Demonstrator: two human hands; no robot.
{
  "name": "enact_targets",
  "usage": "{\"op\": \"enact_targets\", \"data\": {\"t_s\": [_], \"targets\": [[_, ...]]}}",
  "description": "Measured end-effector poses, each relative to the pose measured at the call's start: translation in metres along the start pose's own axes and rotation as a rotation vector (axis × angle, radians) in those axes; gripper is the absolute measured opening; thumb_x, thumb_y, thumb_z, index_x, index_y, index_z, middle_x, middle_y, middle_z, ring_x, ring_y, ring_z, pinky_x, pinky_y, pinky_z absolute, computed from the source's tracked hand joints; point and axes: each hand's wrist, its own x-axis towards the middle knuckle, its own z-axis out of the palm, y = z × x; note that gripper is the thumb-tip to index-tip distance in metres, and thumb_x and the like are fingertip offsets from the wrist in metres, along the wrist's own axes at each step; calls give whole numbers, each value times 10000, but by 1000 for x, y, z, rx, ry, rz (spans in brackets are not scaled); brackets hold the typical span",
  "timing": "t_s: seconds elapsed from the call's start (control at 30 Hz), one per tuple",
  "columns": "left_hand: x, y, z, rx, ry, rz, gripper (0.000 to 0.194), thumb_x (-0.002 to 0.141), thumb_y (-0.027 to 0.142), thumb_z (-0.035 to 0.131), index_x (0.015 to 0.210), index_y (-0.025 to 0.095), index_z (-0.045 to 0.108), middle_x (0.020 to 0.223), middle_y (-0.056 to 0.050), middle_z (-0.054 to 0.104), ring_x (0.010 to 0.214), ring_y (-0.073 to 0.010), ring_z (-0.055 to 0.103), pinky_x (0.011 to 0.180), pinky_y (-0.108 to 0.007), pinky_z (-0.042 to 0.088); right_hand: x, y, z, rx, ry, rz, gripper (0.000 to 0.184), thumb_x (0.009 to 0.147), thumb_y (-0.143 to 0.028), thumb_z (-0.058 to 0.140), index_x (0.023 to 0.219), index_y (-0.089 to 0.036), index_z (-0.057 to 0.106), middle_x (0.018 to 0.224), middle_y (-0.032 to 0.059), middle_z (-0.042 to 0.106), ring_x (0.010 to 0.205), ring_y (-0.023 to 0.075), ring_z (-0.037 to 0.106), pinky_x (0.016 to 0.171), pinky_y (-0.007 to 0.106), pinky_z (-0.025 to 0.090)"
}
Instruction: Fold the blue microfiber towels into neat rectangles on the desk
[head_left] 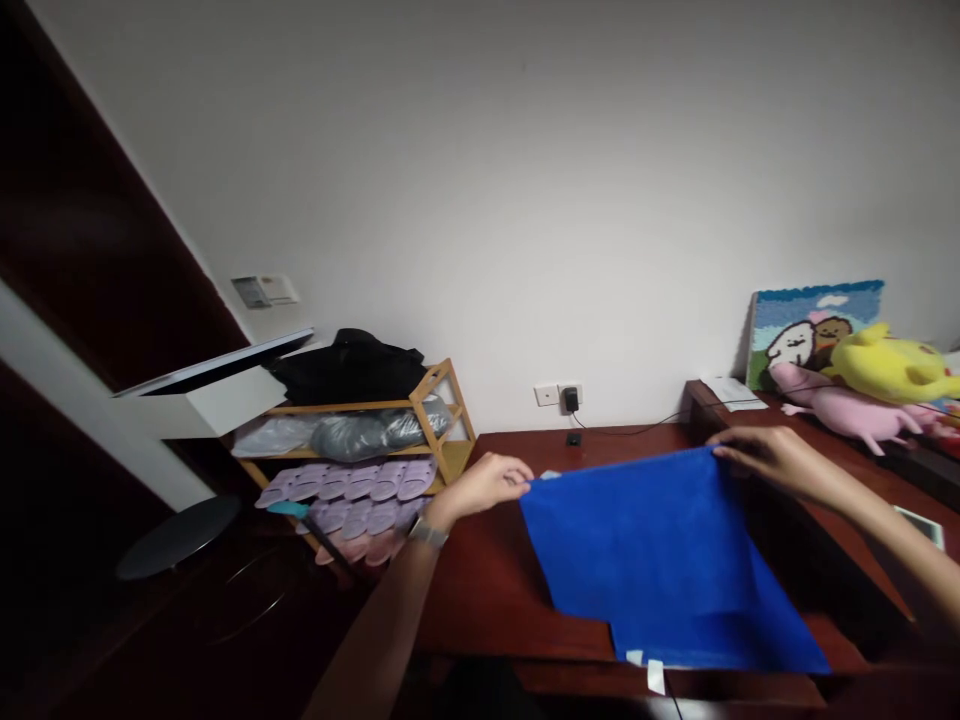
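A blue cloth is stretched between my two hands above the dark red wooden table. My left hand pinches its upper left corner, and a watch sits on that wrist. At the upper right corner, my right hand has the edge between thumb and fingers. The cloth's lower part droops toward the table's front edge, its right corner spread out to the side. White tags show at the lower edge.
Left of the table stands a wooden rack with purple slippers and a black bag. A round stool is farther left. A charger is plugged into the wall; plush toys lie on the raised right side.
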Motion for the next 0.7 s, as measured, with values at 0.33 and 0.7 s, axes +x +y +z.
{"op": "enact_targets", "data": {"t_s": [0.33,0.7], "targets": [[84,67,37,59,385,321,165,890,225,632,995,207,758,998,-28,796,920,-184,719,866,-293,547,6,45,-63,-207,297,54,714,937,-754,393,1079,-140,730,1031,134,784,894,188,733,821,295,544],[-24,-54,322,538,352,349,286,726,-11,562,841,245,613,785,12,651,747,-197,626,722,-333,534,-260,163,146,-61,247,368,501,869,-690,483,867,-274,762,884,72,811,814,283,785,711,358,659]]}}
